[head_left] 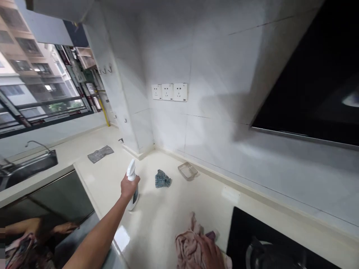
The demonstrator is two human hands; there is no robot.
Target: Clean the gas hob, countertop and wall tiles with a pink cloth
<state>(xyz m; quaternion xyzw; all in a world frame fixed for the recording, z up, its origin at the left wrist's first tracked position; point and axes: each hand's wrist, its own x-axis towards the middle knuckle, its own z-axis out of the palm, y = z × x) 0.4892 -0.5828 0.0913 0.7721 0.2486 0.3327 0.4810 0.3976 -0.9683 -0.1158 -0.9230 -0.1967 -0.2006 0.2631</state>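
One blue cloth (162,179) (crumpled) lies between spray bottle (135,196) and tray (187,171).

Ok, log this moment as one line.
left hand: gripping white spray bottle | right hand: on pink cloth | counter: blue-grey cloth, translucent dish

- The left forearm (98,235), bare, runs diagonally up and to the right from the lower edge of the view.
- The left wrist (125,198) looks nearly straight, in line with the forearm.
- The left hand (129,186) is closed in a grip, its back toward the camera; most of its fingers are hidden.
- The right hand (209,252) lies lower and nearer, back upward, fingers pointing forward, partly cut off by the bottom edge.
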